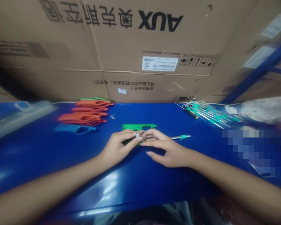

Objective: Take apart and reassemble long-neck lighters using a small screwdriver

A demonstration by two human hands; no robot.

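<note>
My left hand (119,144) is closed in a pinch, thumb against fingers, on a small whitish part (137,135). My right hand (170,150) comes in from the other side. Its upper fingers reach to the tips of the left hand, while its lowest digit stays apart from them; I see nothing clearly held in it. Just behind the hands lies a green plastic handle shell (132,126), partly covered by them. A metal rod with a teal collar (183,137) lies to the right of the shell, its left end hidden behind my right hand.
Orange-red handles (84,118) and a blue handle (75,128) lie at the left, near tiny pale pieces (112,117). Several metal rods with teal collars (208,112) and a screwdriver (190,113) lie back right. A large cardboard box (121,47) walls off the back.
</note>
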